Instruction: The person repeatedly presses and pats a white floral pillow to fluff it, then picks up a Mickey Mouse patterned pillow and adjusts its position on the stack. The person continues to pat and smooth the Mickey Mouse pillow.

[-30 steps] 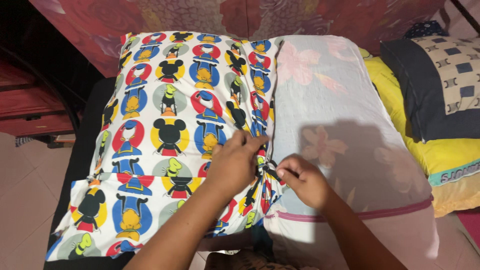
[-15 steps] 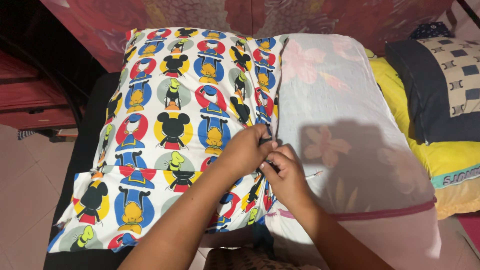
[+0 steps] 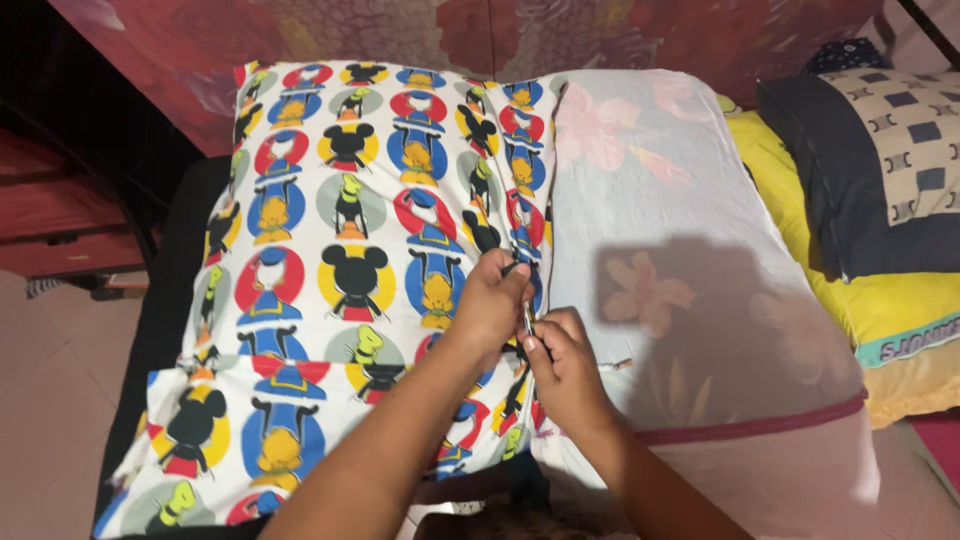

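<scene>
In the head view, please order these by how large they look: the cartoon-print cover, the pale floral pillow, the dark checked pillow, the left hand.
1. cartoon-print cover and pale floral pillow: they look similar in area, so I do not rank them.
2. dark checked pillow, partly cut off by the frame edge.
3. left hand, the smallest.

A home bedroom: stacked pillows (image 3: 880,180), floral bedspread (image 3: 480,30), tiled floor (image 3: 50,400).
</scene>
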